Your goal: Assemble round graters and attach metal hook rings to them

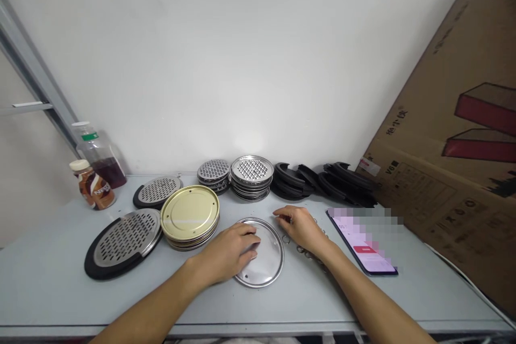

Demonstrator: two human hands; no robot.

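A round silver metal disc (268, 260) with a raised rim and a small hole lies flat on the table in front of me. My left hand (236, 250) rests over its left part, fingers loosely bent, with a gap between thumb and fingers. Just past the disc's right edge is my right hand (300, 226), its fingertips drawn together in a pinch; whatever may be between them is too small to make out. Beside and partly under that hand lie several small metal rings (286, 239).
Left stand a stack of gold-coloured discs (190, 212) and two black-rimmed graters (124, 242) (159, 191). Behind are stacked grater plates (252, 169) and black curved rims (290, 177). A phone (365, 247), a cardboard box (451, 172) and two bottles (94, 188) (107, 164) flank them.
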